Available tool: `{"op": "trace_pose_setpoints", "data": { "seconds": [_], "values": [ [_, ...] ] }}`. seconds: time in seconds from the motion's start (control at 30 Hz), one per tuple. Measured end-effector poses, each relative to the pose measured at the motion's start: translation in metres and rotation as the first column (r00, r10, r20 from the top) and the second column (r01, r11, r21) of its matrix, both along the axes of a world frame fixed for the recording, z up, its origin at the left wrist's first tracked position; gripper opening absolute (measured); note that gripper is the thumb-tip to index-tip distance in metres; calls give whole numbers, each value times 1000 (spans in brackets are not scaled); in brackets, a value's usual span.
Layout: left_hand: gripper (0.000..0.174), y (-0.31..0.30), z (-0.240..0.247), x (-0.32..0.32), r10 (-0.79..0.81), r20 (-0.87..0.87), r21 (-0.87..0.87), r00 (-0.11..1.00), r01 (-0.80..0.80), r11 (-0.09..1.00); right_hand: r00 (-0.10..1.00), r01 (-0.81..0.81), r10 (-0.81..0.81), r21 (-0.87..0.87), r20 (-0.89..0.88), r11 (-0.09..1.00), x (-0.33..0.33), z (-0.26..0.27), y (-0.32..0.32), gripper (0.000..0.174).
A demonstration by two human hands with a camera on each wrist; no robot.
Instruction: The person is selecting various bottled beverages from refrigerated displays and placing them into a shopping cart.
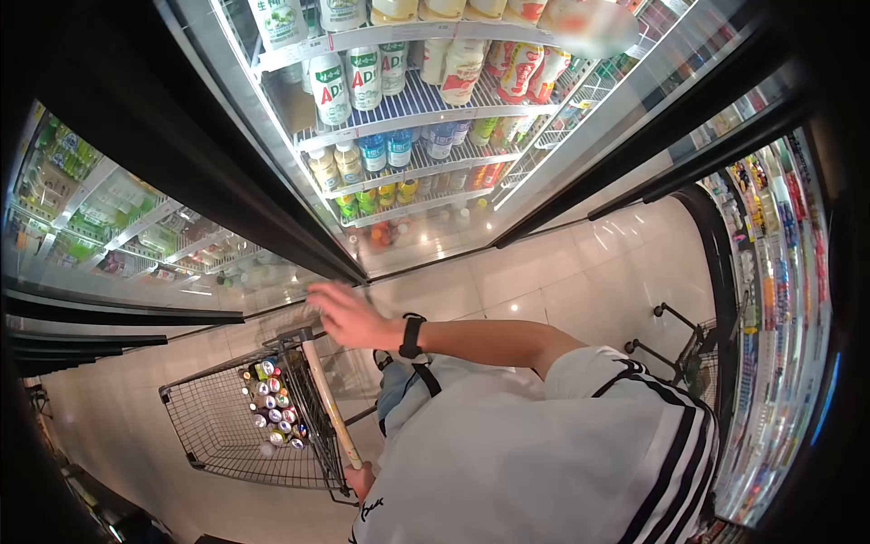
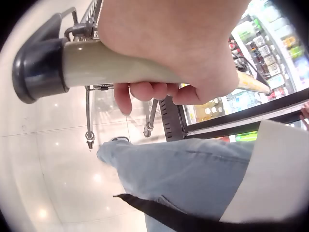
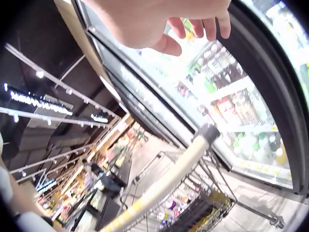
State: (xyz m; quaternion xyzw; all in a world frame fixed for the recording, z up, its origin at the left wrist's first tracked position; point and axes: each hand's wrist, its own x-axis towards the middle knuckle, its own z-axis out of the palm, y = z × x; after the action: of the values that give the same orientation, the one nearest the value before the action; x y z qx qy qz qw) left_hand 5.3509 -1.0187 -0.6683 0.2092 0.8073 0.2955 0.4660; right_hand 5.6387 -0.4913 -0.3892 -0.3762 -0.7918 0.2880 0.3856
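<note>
The wire cart (image 1: pixel 204 426) holds small cans (image 1: pixel 270 405) in its near corner. Its handle (image 1: pixel 324 399), a cream bar with a black end cap, is wrapped by the left hand (image 1: pixel 360 479). Above the cart, the right hand (image 1: pixel 349 315) hangs loosely bent, holding nothing, near the fridge (image 1: pixel 263 195).

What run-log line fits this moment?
left hand: grips beige round cart handle; right hand: open, by glass fridge door; black wire cart: holds cans
</note>
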Motion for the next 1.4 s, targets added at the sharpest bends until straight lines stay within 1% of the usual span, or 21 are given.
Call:
{"op": "trace_pose_setpoints", "data": {
  "seconds": [0.03, 0.07, 0.1, 0.13, 0.17, 0.23, 0.33, 0.4, 0.43, 0.5, 0.57, 0.67, 0.73, 0.8, 0.87, 0.97, 1.07, 1.13, 1.23, 1.3, 1.4],
  "values": [
    [22, 24, -31, 13, 37, 27, 165, 999, -40, 985, 991, 112, -109, 27, -82, 993, 8, 23, 6, 42],
    [20, 99, 82, 51, -160, -49, -185, 986, 149, 971, 970, 210, -203, 38, -135, 977, 15, 40, 14, 41],
    [20, 93, 64, 46, -148, -44, -181, 988, 138, 974, 938, 322, -293, 154, -185, 934, 21, 50, 23, 43],
    [19, 87, 46, 35, -242, -58, -144, 969, 232, 962, 911, 390, -339, 227, -236, 892, 21, 63, 32, 47],
    [19, 77, 35, 23, -333, -76, -110, 940, 324, 940, 868, 436, -371, 149, -329, 888, 16, 72, 38, 54],
    [19, 74, 35, 22, -325, -132, -108, 936, 312, 944, 861, 493, -426, 250, -280, 833, 8, 95, 43, 56],
    [20, 71, 44, 23, -360, -258, -112, 896, 343, 933, 875, 425, -362, 150, -321, 893, -17, 107, 37, 53],
    [22, 69, 52, 25, -378, -335, -126, 863, 356, 926, 845, 535, -506, 262, -176, 803, -28, 99, 32, 50],
    [23, 68, 57, 26, -380, -373, -135, 847, 355, 925, 820, 569, -521, 240, -235, 787, -31, 92, 33, 44],
    [25, 68, 71, 28, -383, -445, -155, 809, 352, 923, 825, 474, -435, 25, -361, 880, -30, 91, 36, 40],
    [27, 69, 86, 30, -392, -504, -175, 769, 354, 919, 857, 448, -384, 128, -344, 885, -21, 84, 43, 39],
    [27, 79, 119, 28, -459, -409, -198, 788, 415, 888, 852, 483, -448, 77, -271, 872, -18, 83, 44, 35],
    [26, 90, 142, 30, -437, -382, -213, 815, 382, 899, 821, 526, -505, 8, -267, 851, -20, 87, 42, 30],
    [25, 85, 142, 27, -407, -356, -231, 841, 343, 910, 826, 527, -498, 47, -265, 849, -19, 94, 36, 26],
    [24, 85, 134, 19, -472, -406, -219, 783, 418, 881, 831, 521, -490, 60, -264, 852, -19, 96, 33, 25],
    [23, 86, 143, 9, -488, -460, -220, 742, 437, 872, 815, 521, -500, -7, -293, 854, -22, 91, 35, 23],
    [25, 98, 168, 10, -383, -495, -215, 780, 317, 924, 819, 490, -470, -26, -329, 871, -24, 90, 36, 23],
    [25, 98, 166, 6, -386, -500, -242, 775, 302, 922, 801, 532, -510, -19, -313, 847, -26, 93, 33, 23],
    [26, 98, 170, -3, -377, -516, -267, 769, 274, 924, 787, 562, -572, -114, -232, 819, -21, 92, 30, 24],
    [26, 96, 174, -5, -349, -524, -272, 777, 235, 933, 795, 457, -482, -159, -368, 875, -11, 81, 33, 24],
    [26, 95, 170, -3, -333, -604, -260, 724, 216, 941, 812, 430, -446, -132, -377, 893, -9, 78, 26, 25]
  ]
}}
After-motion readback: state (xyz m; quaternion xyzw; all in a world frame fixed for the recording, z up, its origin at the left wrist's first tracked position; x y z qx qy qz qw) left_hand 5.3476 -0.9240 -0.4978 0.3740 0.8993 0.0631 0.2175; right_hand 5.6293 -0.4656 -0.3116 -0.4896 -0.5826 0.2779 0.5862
